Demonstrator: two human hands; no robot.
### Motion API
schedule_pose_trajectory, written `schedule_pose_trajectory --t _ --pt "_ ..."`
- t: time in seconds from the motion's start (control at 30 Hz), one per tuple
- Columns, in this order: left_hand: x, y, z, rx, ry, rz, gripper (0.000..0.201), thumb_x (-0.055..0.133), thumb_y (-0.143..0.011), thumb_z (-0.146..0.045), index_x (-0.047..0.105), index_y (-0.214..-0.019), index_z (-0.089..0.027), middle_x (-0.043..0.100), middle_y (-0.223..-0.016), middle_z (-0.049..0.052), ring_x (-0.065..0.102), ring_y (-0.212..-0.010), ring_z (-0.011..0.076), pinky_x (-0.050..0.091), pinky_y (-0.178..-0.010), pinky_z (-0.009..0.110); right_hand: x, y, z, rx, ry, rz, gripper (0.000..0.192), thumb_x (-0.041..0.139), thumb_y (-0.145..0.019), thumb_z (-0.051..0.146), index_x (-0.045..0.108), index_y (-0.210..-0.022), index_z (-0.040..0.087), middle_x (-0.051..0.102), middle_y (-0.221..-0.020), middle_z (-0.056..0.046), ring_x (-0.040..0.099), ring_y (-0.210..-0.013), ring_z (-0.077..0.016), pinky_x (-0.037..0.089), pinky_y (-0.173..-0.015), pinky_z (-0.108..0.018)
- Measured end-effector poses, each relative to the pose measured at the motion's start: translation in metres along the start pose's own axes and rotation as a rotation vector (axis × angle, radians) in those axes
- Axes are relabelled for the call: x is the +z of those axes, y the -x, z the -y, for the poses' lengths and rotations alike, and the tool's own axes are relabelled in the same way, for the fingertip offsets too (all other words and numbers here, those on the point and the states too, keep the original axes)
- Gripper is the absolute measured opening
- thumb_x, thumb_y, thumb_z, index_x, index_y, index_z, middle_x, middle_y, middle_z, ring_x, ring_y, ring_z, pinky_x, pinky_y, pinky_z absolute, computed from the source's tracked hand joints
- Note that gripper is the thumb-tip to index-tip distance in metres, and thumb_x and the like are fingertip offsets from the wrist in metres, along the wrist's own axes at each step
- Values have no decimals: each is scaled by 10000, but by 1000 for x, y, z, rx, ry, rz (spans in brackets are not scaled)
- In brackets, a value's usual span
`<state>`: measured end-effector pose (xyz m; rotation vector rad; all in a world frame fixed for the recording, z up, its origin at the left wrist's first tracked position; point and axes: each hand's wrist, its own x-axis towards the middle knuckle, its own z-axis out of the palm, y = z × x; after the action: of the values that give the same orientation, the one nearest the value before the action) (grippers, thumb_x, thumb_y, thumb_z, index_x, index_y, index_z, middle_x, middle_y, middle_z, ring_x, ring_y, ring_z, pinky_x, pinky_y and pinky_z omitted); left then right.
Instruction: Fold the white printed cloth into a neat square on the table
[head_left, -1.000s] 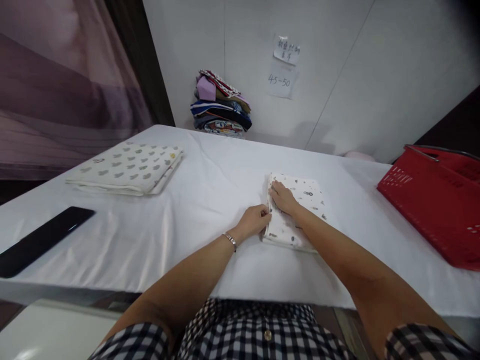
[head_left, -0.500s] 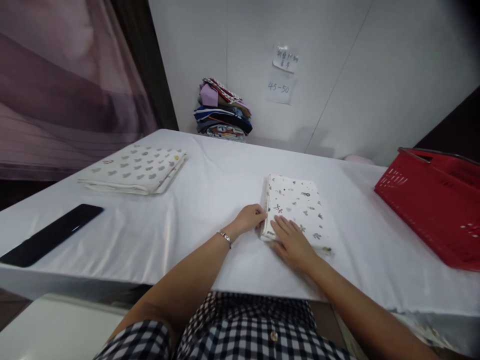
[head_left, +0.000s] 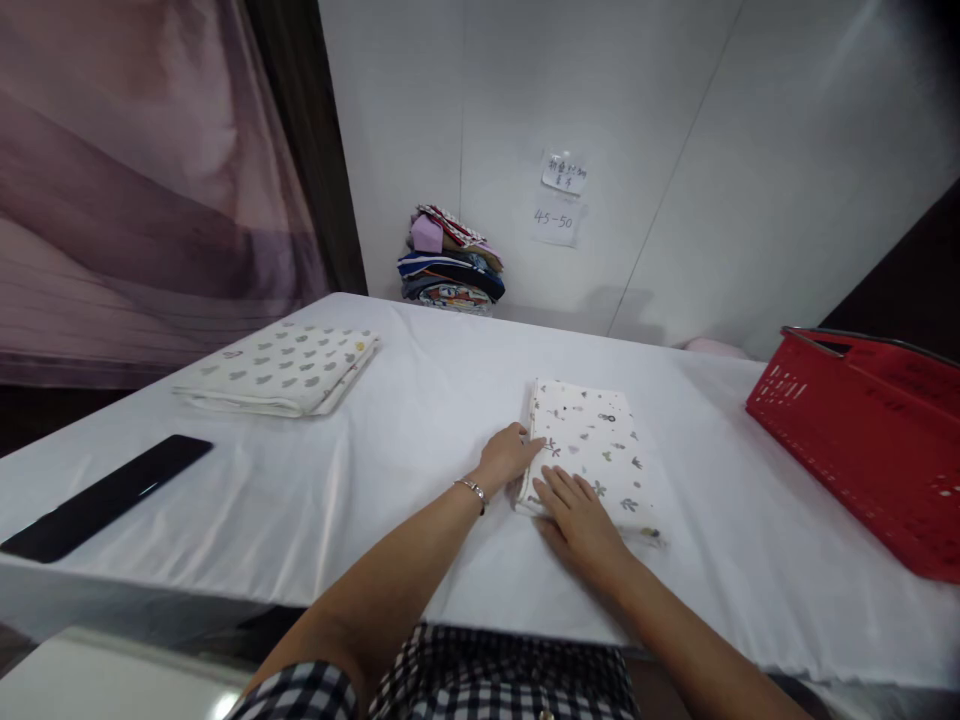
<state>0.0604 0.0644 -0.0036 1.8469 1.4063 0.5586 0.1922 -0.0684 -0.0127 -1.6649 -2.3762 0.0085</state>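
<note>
In the head view, a folded white cotton cloth printed with small grey and green plant motifs (head_left: 592, 440) lies flat, right of centre on a table covered in smooth white fabric (head_left: 420, 450). The left hand (head_left: 504, 460), a silver bracelet (head_left: 474, 489) at its wrist, is at the cloth's left folded edge. Its thumb reaches over the edge onto the printed top and its fingers are curled beside that edge; whether they pinch the fabric, I cannot tell. The right hand (head_left: 585, 525) lies palm down on the cloth's near left part, fingers extended and slightly apart, pressing on the top without gripping; its thumb sits lower, near the front edge. Well apart to the right is a red plastic basket with a handle (head_left: 862, 440); another folded white cloth with grey motifs (head_left: 292, 370) lies far left, beyond a flat black oblong object (head_left: 112, 495).
</note>
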Motion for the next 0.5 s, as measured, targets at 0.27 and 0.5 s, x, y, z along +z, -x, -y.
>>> schedule_pose_trajectory --t 0.27,0.5 --pt "3 5 -2 20 -69 -7 367 503 -787 -465 545 -1054 -218 657 -974 67 603 -868 209 394 -678 263 -29 40 -81 681 -212 -207 552 412 -831 505 473 -1294 210 459 -1351 -107 451 -1214 -278 420 -955 -439" --pt "5 3 1 31 -68 -33 431 501 -790 -443 493 -1131 -178 639 -1011 100 585 -937 238 404 -739 296 -22 32 -120 857 -505 -115 750 607 -682 427 375 -1366 224 571 -1213 -102 608 -972 -253 470 -861 -400"
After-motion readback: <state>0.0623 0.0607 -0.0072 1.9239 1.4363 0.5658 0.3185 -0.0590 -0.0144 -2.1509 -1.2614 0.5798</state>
